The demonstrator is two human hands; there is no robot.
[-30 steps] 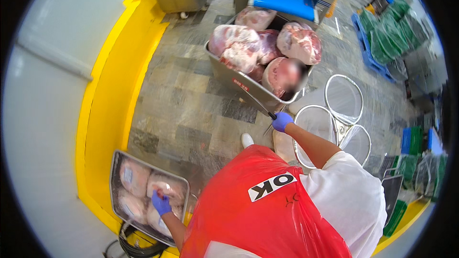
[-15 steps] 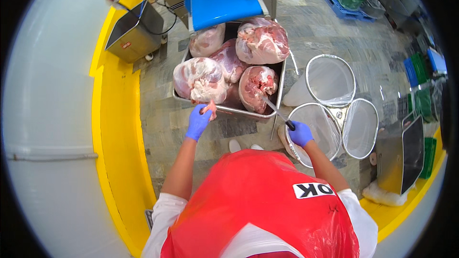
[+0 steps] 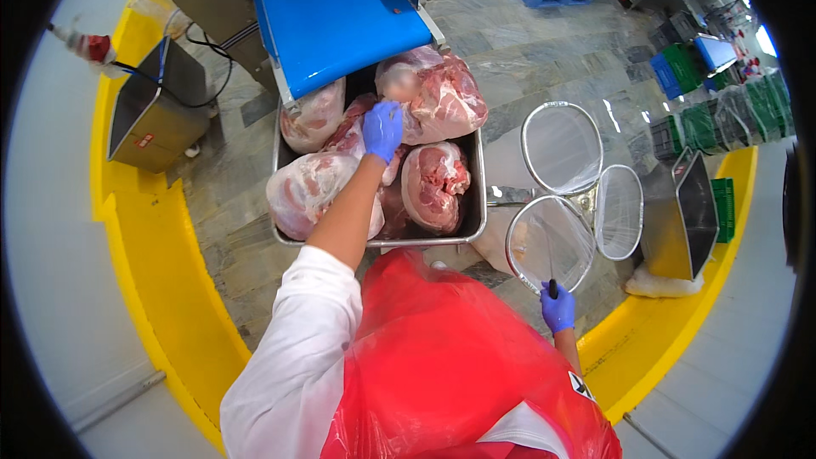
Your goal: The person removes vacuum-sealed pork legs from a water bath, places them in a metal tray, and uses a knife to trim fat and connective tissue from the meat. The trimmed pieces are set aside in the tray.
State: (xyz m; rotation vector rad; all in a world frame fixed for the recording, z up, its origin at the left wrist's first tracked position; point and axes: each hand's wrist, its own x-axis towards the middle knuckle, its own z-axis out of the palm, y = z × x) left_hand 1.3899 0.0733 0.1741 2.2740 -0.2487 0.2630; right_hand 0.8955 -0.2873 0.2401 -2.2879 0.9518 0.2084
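Observation:
My left hand (image 3: 384,130), in a violet glove, reaches over large raw meat pieces in a metal bin (image 3: 408,243). Its fingers are bent together against the far right piece of meat (image 3: 446,102); what they hold, if anything, is hidden. A pale, blurred round patch shows on the meat just beyond the fingertips. At the right, my right hand (image 3: 558,309), also gloved, is closed around the black handle of a knife (image 3: 552,288). The thin blade points away from me, over a hoop-held clear bag (image 3: 544,234). Another meat piece (image 3: 435,187) lies at the bin's near right.
A blue conveyor belt (image 3: 340,17) slopes down over the bin's far side. Two more hooped bags stand beside the nearest one. Metal bins (image 3: 161,119) stand at far left and right (image 3: 680,217). A yellow kerb (image 3: 170,272) runs along the left wall.
My left hand has moved from the bin's near edge forward over the meat; the scrap it held is not visible now. My right hand has drawn the knife away from the meat, to the right.

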